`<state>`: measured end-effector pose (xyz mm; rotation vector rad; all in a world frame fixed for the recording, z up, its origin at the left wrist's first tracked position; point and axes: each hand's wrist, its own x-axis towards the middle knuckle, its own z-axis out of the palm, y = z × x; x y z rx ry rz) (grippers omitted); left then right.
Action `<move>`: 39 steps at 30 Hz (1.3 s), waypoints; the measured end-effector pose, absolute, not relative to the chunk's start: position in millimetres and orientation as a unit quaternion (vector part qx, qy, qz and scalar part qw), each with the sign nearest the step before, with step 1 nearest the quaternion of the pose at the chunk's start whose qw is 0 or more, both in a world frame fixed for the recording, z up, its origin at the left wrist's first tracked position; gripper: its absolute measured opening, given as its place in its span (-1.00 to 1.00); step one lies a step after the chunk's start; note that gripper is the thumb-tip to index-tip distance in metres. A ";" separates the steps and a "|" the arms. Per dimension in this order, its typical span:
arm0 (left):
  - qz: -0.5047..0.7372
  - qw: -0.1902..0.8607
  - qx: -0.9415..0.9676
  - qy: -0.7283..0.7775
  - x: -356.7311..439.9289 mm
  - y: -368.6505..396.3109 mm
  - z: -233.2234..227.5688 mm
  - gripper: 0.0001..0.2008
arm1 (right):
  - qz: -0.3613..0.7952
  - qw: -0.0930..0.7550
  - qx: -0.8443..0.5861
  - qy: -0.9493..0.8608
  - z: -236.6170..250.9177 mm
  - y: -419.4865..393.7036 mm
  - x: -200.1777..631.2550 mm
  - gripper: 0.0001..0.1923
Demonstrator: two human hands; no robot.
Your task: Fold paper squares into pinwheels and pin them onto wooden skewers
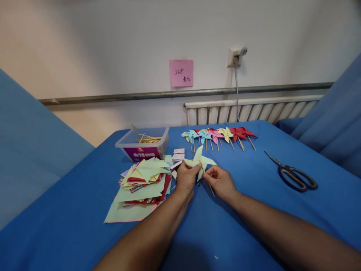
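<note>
A pale green paper pinwheel (198, 153) is between my hands, above the blue cloth. My left hand (186, 175) is closed on it, with the thumb pressed near its middle. My right hand (221, 181) pinches a thin wooden stick (211, 188), whose upper end lies against the pinwheel's centre and whose lower end points down toward me. Whether the stick is fastened to the paper I cannot tell. Small white boxes (178, 154) stand just beyond my left hand, one of them partly hidden by it. Tiny dark bits (199, 184) lie on the cloth below the pinwheel.
Left of my hands is a stack of cut coloured paper (118, 214). Behind it, a clear plastic tub (121, 145) holds wooden sticks. Several finished pinwheels (216, 134) lie in a row at the back. Black-handled scissors (293, 176) rest at the right on the blue tablecloth (254, 169).
</note>
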<state>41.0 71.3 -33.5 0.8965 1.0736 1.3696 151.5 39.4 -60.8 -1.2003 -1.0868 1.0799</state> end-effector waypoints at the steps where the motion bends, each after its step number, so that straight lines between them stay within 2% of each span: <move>1: 0.581 0.557 0.381 0.456 41.0 71.6 -33.7 -0.69 | 0.455 0.564 -0.510 -0.464 -60.7 39.4 151.7 -0.72; 10: 0.573 0.569 0.399 0.434 41.1 66.7 -33.0 -0.64 | 0.449 0.581 -0.510 -0.448 -53.5 39.2 152.7 -0.65; 16: 0.566 0.561 0.434 0.421 35.9 68.4 -35.7 -0.77 | 0.461 0.575 -0.516 -0.436 -48.0 40.1 157.9 -0.64; 23: 0.584 0.563 0.400 0.426 32.8 70.0 -34.1 -0.63 | 0.495 0.579 -0.496 -0.416 -50.9 41.9 159.8 -0.60; 26: 0.583 0.563 0.395 0.431 34.3 68.7 -32.3 -0.63 | 0.517 0.586 -0.482 -0.396 -49.1 42.1 160.1 -0.60; 33: 0.571 0.631 0.344 0.397 37.0 65.9 -27.5 -0.70 | 0.571 0.585 -0.427 -0.387 -41.9 37.5 160.7 -0.65; 39: 0.559 0.659 0.332 0.379 36.9 63.7 -21.1 -0.71 | 0.569 0.561 -0.436 -0.415 -37.3 34.1 157.3 -0.60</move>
